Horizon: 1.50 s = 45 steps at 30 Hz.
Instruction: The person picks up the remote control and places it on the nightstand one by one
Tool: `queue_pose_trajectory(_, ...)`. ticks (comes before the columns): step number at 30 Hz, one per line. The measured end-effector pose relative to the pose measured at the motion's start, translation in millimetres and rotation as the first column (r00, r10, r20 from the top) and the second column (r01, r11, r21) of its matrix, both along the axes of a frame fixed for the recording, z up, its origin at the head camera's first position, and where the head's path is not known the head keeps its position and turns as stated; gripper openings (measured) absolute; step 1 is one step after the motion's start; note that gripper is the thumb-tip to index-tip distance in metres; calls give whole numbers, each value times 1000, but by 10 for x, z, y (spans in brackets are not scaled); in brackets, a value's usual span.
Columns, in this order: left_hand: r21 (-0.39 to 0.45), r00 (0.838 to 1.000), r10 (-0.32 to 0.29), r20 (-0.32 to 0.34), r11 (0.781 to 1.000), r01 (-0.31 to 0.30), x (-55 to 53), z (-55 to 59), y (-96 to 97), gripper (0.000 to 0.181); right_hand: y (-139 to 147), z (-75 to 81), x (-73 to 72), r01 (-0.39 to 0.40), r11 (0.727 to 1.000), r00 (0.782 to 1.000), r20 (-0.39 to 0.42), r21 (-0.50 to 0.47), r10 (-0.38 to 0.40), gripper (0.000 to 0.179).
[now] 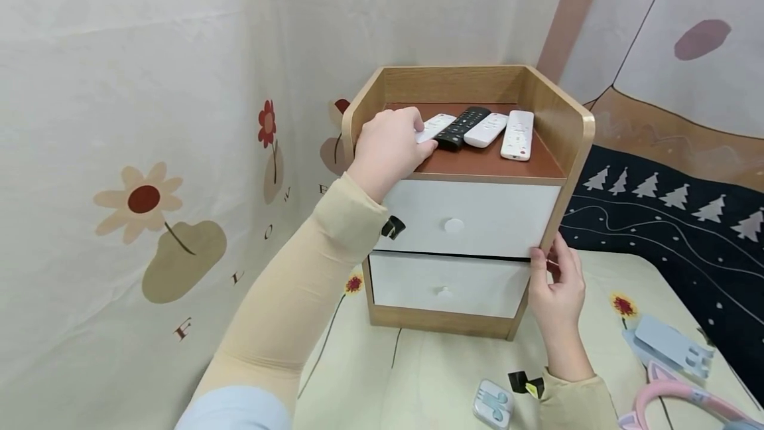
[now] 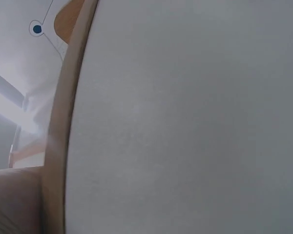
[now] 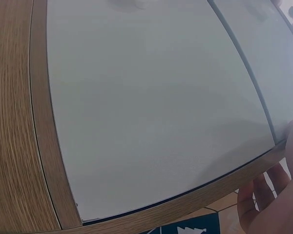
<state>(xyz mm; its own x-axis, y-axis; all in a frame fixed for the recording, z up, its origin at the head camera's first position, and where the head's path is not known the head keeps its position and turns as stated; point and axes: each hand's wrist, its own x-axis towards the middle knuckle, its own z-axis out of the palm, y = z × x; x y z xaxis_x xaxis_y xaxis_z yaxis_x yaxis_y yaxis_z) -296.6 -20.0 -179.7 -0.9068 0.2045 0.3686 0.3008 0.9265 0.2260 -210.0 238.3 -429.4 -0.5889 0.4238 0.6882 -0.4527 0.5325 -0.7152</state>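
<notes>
A small wooden cabinet (image 1: pixel 438 324) with two white drawers stands on a printed cloth. On its brown top shelf lie a white remote control (image 1: pixel 438 126), a black remote control (image 1: pixel 463 127) and two more white remotes, a short one (image 1: pixel 486 130) and a longer one (image 1: pixel 518 135). My left hand (image 1: pixel 389 144) pinches the leftmost white remote between fingers and thumb; part of that remote is hidden by the hand. My right hand (image 1: pixel 558 287) grips the cabinet's right side panel, thumb at the front edge. Only the white upper drawer front (image 2: pixel 185 117) and wood edge fill the left wrist view.
Earphones in a clear case (image 1: pixel 493 405) lie in front of the cabinet. To the right are a light blue stand (image 1: pixel 671 344) and a pink headband-like item with cat ears (image 1: pixel 674 389). A patterned curtain (image 1: pixel 179 71) hangs at the left and behind.
</notes>
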Motion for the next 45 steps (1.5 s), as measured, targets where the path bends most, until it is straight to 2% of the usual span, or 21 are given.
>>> queue_pose_trajectory(6, -12, 999, 19, 41, 1000, -18, -54, 14, 27, 46, -12, 1, -9, -3, 1000, 1000, -9, 2, 3, 51)
queue_pose_trajectory(17, -16, 996, 6, 90, 1000, -5, -128, 3, 46, 50, 0, 12, -33, 4, 1000, 1000, -12, 6, -4, 50)
queue_pose_trajectory(26, 40, 998, 15, 57, 999, -17, -104, -37, 39, 47, -10, 15, -39, 3, 1000, 1000, -11, 5, -3, 51)
queue_pose_trajectory(34, 39, 999, 17, 46, 999, -19, -96, -34, 61, 46, 19, 6, -33, 15, 1000, 1000, 15, 19, -15, 49)
queue_pose_trajectory(39, 32, 1000, 8, 30, 999, -9, -83, -33, 65, 47, 17, 4, -28, 19, 1000, 1000, 3, 18, -19, 49)
queue_pose_trajectory(43, 71, 1000, -4, -10, 997, 4, -36, -70, 33, 48, 13, 12, -26, 11, 1000, 1000, 0, 25, -11, 50)
queue_pose_trajectory(45, 113, 998, -23, -64, 993, 30, 18, -113, 2, 48, 17, 27, -23, 1, 1000, 1000, -3, 32, -1, 50)
